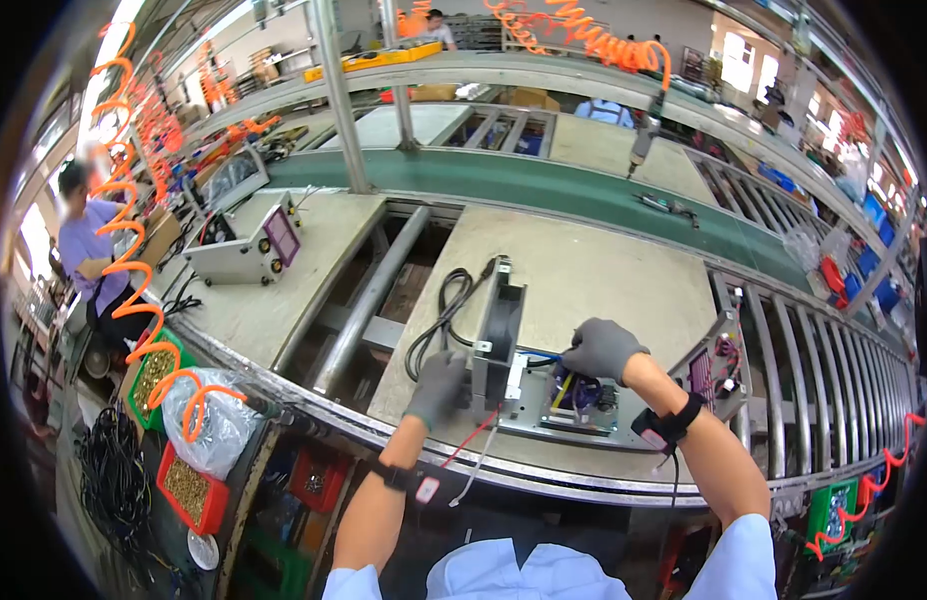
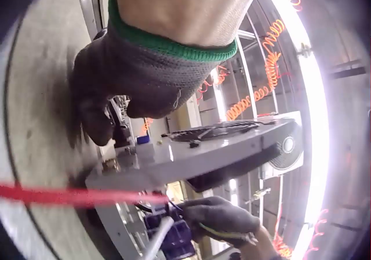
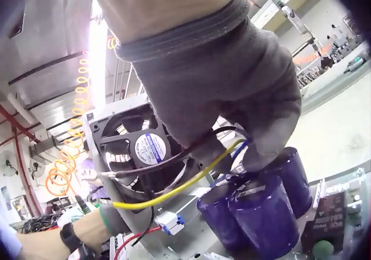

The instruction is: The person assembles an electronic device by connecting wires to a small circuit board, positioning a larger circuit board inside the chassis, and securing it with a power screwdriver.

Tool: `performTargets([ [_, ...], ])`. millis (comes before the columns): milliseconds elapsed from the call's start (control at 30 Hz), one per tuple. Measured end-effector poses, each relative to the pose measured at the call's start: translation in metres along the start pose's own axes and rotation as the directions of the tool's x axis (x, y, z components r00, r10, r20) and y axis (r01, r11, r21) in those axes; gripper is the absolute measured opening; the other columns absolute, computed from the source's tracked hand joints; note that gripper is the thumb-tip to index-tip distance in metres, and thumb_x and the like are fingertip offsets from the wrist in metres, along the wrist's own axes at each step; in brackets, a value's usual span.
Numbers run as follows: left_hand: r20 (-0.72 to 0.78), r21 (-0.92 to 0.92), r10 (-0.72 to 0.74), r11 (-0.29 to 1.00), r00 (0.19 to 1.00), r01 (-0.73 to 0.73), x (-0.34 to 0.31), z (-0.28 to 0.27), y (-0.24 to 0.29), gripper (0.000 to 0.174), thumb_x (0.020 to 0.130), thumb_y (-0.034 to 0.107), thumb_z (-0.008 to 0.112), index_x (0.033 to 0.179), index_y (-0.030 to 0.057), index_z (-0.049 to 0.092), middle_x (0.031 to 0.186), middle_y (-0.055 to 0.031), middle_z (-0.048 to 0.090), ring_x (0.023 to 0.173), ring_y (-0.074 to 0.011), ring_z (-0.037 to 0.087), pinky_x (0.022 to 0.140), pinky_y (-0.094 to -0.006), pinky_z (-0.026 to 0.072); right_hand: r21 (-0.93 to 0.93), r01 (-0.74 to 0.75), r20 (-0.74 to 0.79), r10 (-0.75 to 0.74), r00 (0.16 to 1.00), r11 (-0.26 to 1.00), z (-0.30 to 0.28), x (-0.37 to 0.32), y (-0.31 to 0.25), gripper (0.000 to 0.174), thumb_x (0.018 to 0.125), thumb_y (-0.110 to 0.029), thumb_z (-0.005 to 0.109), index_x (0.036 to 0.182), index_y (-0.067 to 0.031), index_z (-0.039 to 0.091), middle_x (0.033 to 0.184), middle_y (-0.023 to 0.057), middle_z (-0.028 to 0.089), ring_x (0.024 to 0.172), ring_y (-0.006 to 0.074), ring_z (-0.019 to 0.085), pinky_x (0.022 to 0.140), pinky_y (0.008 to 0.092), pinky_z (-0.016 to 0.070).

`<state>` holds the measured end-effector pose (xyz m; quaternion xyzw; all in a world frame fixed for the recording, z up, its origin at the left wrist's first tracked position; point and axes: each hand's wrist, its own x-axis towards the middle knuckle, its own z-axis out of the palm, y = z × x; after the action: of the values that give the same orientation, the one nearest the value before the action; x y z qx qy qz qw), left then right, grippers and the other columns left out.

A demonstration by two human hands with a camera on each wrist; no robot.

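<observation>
My gloved left hand is low beside the back of an upright grey fan panel, near a looped black cable. In the left wrist view its fingers are loosely bent, with a gap between them and nothing visible in it. My gloved right hand pinches several wires above purple capacitors. A yellow wire and a black wire run from its fingers, with a short blue wire beside them. The panel's fan faces the capacitors. A white connector hangs close to them.
A second metal chassis stands on the board to the left, and another part-built unit at the right. Rollers lie beyond it. A green belt runs behind. An air screwdriver hangs above; red bins sit at lower left.
</observation>
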<state>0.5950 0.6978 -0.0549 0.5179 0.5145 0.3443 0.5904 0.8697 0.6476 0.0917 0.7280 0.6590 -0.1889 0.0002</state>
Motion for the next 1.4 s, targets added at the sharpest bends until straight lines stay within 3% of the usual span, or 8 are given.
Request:
performTargets([
  [100, -0.11, 0.149, 0.054, 0.988, 0.992, -0.037, 0.016, 0.007, 0.031, 0.05, 0.096, 0.042, 0.062, 0.072, -0.0015, 0.07, 0.066, -0.0117, 0.068, 0.055, -0.0178, 0.067, 0.05, -0.0333, 0.0501, -0.034, 0.051, -0.011, -0.051, 0.999, 0.998, 0.01, -0.002, 0.003, 0.042, 0.08, -0.033, 0.068, 0.105, -0.0002, 0.075, 0.103, 0.0239, 0.073, 0.098, 0.0383, 0.071, 0.088, 0.0429, 0.0553],
  [233, -0.21, 0.477, 0.125, 0.879, 0.97, -0.01, 0.06, 0.015, 0.002, 0.061, 0.082, 0.049, 0.067, 0.085, -0.0119, 0.071, 0.086, -0.0353, 0.068, 0.088, -0.0481, 0.069, 0.082, -0.0508, 0.054, 0.01, 0.119, -0.008, -0.119, 0.993, 0.993, 0.01, -0.005, 0.01, 0.042, 0.081, -0.029, 0.067, 0.111, 0.0007, 0.072, 0.106, 0.024, 0.072, 0.101, 0.0387, 0.07, 0.091, 0.0436, 0.0544],
  [367, -0.225, 0.665, 0.306, 0.742, 0.925, -0.084, 0.088, 0.008, -0.019, 0.041, 0.084, 0.03, 0.058, 0.096, -0.0077, 0.07, 0.098, -0.0352, 0.067, 0.096, -0.0496, 0.067, 0.087, -0.055, 0.0517, 0.065, 0.212, -0.078, -0.207, 0.975, 0.975, 0.018, -0.001, 0.025, 0.039, 0.083, -0.024, 0.066, 0.113, 0.0005, 0.072, 0.108, 0.0244, 0.071, 0.104, 0.0392, 0.068, 0.094, 0.0439, 0.0533],
  [533, -0.336, 0.633, 0.609, 0.711, 0.719, -0.306, 0.12, -0.011, -0.047, 0.031, 0.09, 0.024, 0.056, 0.101, -0.0037, 0.063, 0.094, -0.0318, 0.068, 0.093, -0.0493, 0.066, 0.082, -0.057, 0.0512, 0.076, 0.296, -0.143, -0.283, 0.948, 0.952, 0.031, 0.005, 0.033, 0.041, 0.085, -0.022, 0.067, 0.119, -0.0001, 0.07, 0.111, 0.0244, 0.071, 0.107, 0.0389, 0.067, 0.097, 0.0438, 0.0518],
  [667, -0.439, 0.753, 0.538, 0.657, 0.72, -0.032, 0.09, -0.056, 0.024, 0.03, 0.099, 0.031, 0.055, 0.096, 0.001, 0.059, 0.086, -0.0322, 0.065, 0.086, -0.0507, 0.064, 0.074, -0.0582, 0.0483, 0.093, 0.248, -0.041, -0.245, 0.969, 0.964, 0.022, -0.002, 0.018, 0.029, 0.085, -0.02, 0.066, 0.108, -0.0049, 0.075, 0.101, 0.0213, 0.073, 0.096, 0.0393, 0.069, 0.089, 0.0456, 0.0541],
  [800, -0.314, 0.717, 0.675, 0.63, 0.668, -0.3, 0.089, -0.065, 0.035, 0.031, 0.099, 0.029, 0.057, 0.089, 0.0003, 0.06, 0.087, -0.0288, 0.063, 0.084, -0.0488, 0.062, 0.071, -0.0531, 0.0458, 0.051, 0.283, -0.061, -0.28, 0.958, 0.958, 0.021, -0.001, 0.013, 0.026, 0.089, -0.023, 0.063, 0.103, -0.0067, 0.076, 0.097, 0.0207, 0.073, 0.092, 0.0389, 0.07, 0.085, 0.0461, 0.0546],
  [1267, 0.075, 0.589, 0.405, 0.719, 0.911, -0.368, 0.106, -0.003, 0.026, 0.038, 0.091, 0.023, 0.06, 0.124, 0.0048, 0.066, 0.112, -0.0264, 0.068, 0.105, -0.0397, 0.067, 0.088, -0.0398, 0.0523, 0.269, 0.217, -0.447, -0.078, 0.891, 0.938, 0.047, -0.032, 0.016, 0.036, 0.092, -0.033, 0.055, 0.099, -0.0051, 0.076, 0.088, 0.022, 0.071, 0.087, 0.0419, 0.068, 0.082, 0.0479, 0.0539],
  [1400, -0.317, 0.457, 0.631, 0.756, 0.708, -0.469, 0.058, -0.015, -0.001, 0.031, 0.095, 0.019, 0.057, 0.116, -0.0022, 0.067, 0.101, -0.0195, 0.073, 0.09, -0.0297, 0.071, 0.08, -0.0379, 0.0544, 0.303, 0.174, -0.419, -0.033, 0.907, 0.937, 0.045, -0.053, 0.008, 0.032, 0.091, -0.031, 0.057, 0.092, -0.0046, 0.074, 0.086, 0.0213, 0.07, 0.083, 0.0407, 0.068, 0.075, 0.0482, 0.0538],
])
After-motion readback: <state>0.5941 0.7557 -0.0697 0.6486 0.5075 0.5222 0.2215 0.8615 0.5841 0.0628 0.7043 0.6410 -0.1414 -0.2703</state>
